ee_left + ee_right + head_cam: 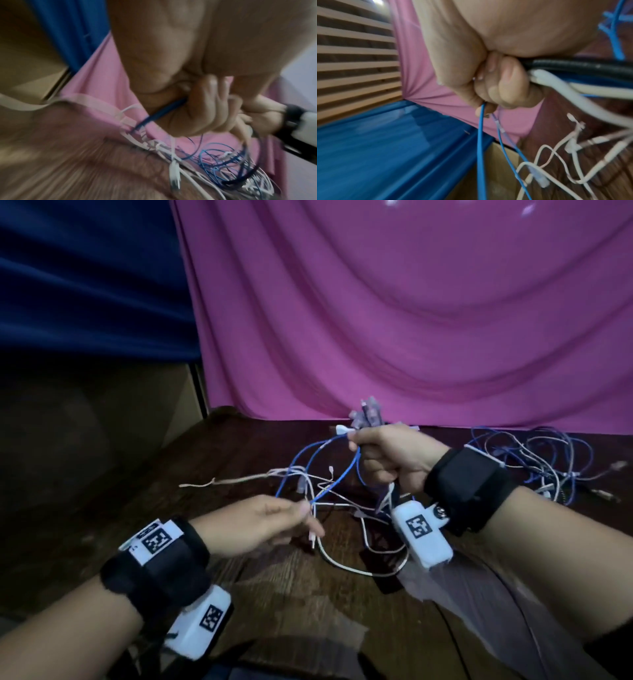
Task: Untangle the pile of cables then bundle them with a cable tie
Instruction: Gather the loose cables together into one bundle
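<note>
My right hand (363, 451) is raised above the wooden table (308, 611) and grips a bunch of cable ends, whose connectors (367, 413) stick up out of the fist. In the right wrist view, black, white and blue cables (583, 75) leave that fist (496, 88) sideways and thin blue ones (480, 142) hang down. Lower left, my left hand (303, 513) pinches a blue cable (337, 482) from the hanging tangle (329, 498). In the left wrist view its fingers (204, 108) curl round that blue cable (161, 114). No cable tie is plainly visible.
A second heap of blue and white cables (534, 463) lies at the back right of the table. A clear plastic bag (472, 590) lies by my right forearm. A pink cloth (411, 320) hangs behind the table, a blue curtain (85, 275) to its left.
</note>
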A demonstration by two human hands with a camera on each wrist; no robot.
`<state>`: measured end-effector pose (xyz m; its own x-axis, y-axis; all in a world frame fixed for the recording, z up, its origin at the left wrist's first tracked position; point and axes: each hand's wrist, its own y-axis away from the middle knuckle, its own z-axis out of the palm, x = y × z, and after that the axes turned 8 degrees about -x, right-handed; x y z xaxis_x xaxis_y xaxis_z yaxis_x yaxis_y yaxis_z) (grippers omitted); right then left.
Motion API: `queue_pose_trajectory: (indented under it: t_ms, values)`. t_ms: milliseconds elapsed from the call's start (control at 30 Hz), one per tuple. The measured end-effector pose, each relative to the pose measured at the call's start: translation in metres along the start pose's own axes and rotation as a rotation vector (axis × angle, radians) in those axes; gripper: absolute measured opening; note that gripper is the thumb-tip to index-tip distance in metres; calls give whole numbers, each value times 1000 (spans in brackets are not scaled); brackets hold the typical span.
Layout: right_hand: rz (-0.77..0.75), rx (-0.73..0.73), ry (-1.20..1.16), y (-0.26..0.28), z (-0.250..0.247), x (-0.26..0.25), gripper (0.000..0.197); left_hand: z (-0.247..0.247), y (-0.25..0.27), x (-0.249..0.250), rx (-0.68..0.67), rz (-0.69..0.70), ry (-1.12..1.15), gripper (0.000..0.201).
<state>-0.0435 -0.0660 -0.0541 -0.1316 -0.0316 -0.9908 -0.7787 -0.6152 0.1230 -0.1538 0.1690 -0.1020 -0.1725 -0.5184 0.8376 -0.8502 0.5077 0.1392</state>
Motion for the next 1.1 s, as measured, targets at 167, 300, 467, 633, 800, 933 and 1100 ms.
queue_pose_trajectory:
  t_ms: [167, 300, 467, 633, 800, 933, 1100]
  values:
    - [12, 25, 344, 25, -22, 0, 31, -5, -3, -17, 214, -423, 380, 54]
    - [-53, -23, 233, 45, -37, -8, 28, -10, -16, -16, 376, -423, 414, 37]
    - [-153, 47, 317, 56, -26, 2, 25, -10, -34, 14, 358, -279, 461, 63]
    - [-297, -33, 698, 60, -11, 19, 22, -6, -55, 60, 318, -94, 755, 58]
    - [-277, -128, 687, 64, -6, 24, 31, 0, -65, 81, 507, 124, 811, 13]
    - [-303, 160, 92, 60, -15, 5, 39, 4, -63, 86, 573, 255, 638, 15]
    - [-310, 106, 36, 56, 0, -6, 38, 38, -76, 91, 501, 305, 324, 12]
